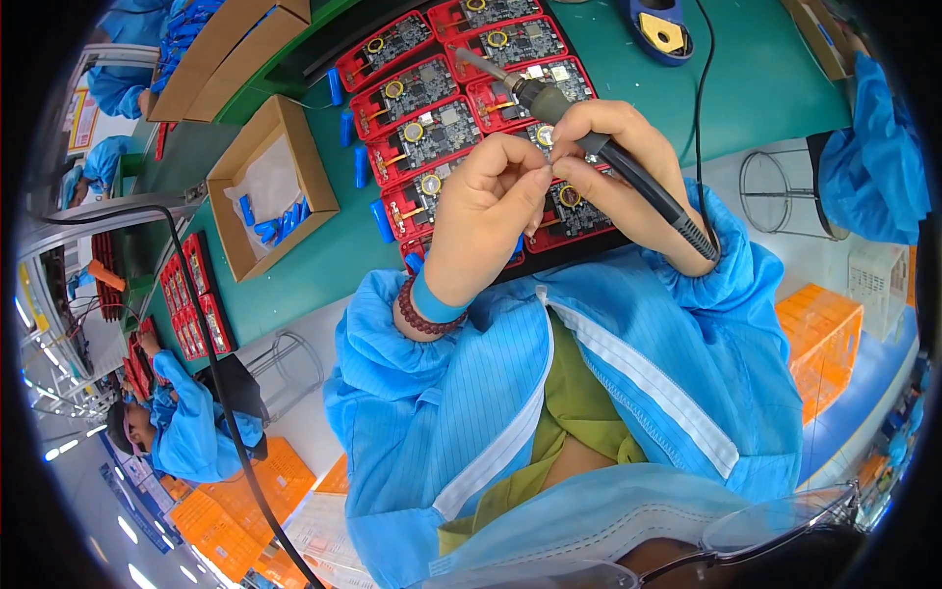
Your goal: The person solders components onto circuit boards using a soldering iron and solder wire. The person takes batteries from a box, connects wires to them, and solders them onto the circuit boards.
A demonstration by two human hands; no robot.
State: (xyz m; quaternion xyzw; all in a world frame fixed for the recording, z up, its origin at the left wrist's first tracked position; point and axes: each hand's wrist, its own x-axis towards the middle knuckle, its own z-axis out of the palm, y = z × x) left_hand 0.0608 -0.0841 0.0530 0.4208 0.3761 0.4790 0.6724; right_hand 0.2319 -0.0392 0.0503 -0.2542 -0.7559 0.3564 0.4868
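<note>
Head camera, and here we have both hands meeting in front of the chest. The right hand [648, 147] is wrapped around a soldering iron [613, 157], its thumb and forefinger reaching past the handle toward the other hand. The iron slants up and to the left, metal tip out over the red trays. The left hand [481, 201] is drawn into a pinch, thumb and forefinger together, right beside the right fingertips; whether anything tiny sits between them, I cannot tell. A blue band [432, 302] and a beaded bracelet [420, 316] circle that left wrist.

Just under the hands, rows of red trays [502, 114] carry circuit boards [439, 133], each with a round, yellow-rimmed part. Down their left side, blue batteries [361, 167] stick out. All of it on the green counter [775, 93]! To the left stands an open cardboard box [319, 182], white lining and more blue batteries inside. Up at the top right, a blue stand [643, 20] with a yellow sponge [663, 35], a black cable [703, 83] running down beside it. Lower left, a co-worker [201, 422] in blue reaches toward other red trays, orange crates [221, 510] close by.
</note>
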